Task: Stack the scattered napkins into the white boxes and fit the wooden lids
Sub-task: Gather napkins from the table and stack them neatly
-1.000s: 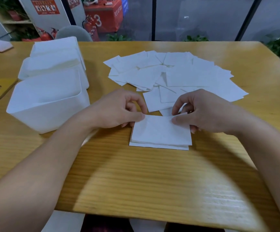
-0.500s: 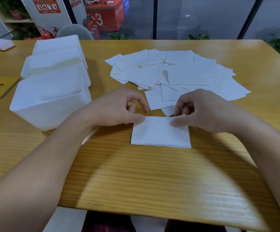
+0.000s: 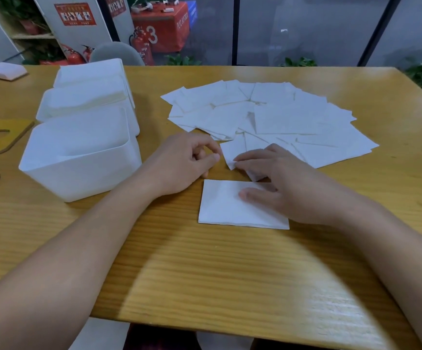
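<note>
**Napkins half gathered on the wooden table**

You sit at the wooden table (image 3: 230, 286). Three white boxes (image 3: 78, 157) stand in a row at your left, wooden lids (image 3: 0, 135) just beyond them by the edge. The scattered napkins (image 3: 280, 117) fan out ahead; a small squared stack (image 3: 225, 208) lies nearest you. Your right hand (image 3: 288, 183) reaches over the stack, fingertips pinching a loose napkin (image 3: 232, 152). Your left hand (image 3: 182, 165) rests beside the stack, fingers loosely curled, holding nothing.
</note>
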A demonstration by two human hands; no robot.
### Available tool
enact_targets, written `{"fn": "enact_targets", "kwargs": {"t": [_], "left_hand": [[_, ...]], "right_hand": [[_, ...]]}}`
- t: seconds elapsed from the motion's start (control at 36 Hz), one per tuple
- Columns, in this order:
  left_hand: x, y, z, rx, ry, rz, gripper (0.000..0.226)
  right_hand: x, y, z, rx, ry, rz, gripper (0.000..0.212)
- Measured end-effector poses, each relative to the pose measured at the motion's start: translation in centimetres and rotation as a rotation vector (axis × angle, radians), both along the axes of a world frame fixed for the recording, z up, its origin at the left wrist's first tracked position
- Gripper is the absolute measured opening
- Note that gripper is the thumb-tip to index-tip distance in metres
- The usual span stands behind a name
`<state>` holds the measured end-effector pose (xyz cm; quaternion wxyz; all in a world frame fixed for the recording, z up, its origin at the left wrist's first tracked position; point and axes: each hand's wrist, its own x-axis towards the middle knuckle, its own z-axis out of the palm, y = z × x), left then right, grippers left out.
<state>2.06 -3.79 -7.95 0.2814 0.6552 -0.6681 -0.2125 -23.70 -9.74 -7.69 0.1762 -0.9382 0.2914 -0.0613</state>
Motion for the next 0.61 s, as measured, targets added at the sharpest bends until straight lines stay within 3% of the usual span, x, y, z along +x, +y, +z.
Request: {"fn": "enact_targets", "kwargs": {"t": [0.08, 0.19, 0.31, 0.42, 0.56, 0.61], "left_hand": [[-0.4, 0.0, 0.3, -0.014, 0.177, 0.037, 0.019], [-1.0, -0.1, 0.6, -0.006, 0.418, 0.101, 0.031], [-0.6, -0.1, 0.4, -0.035, 0.429, 0.098, 0.027], [-0.2, 0.0, 0.4, -0.064, 0.479, 0.057, 0.029], [-0.3, 0.9, 1.9, -0.075, 0.633, -0.054, 0.022], [-0.3, 1.0, 2.2, -0.076, 0.66, -0.102, 0.022]], "right_hand": [[0.1, 0.4, 0.4, 0.001, -0.115, -0.012, 0.05], [0.2, 1.6, 1.3, 0.129, -0.271, 0.028, 0.045], [0.5, 2.2, 1.2, 0.157, -0.265, 0.099, 0.044], [0.1, 1.3, 1.1, 0.144, -0.472, -0.02, 0.025], [-0.6, 0.0, 1.2, 0.111, -0.492, -0.197, 0.051], [-0.6, -0.1, 1.3, 0.161, -0.498, -0.201, 0.048]]}}
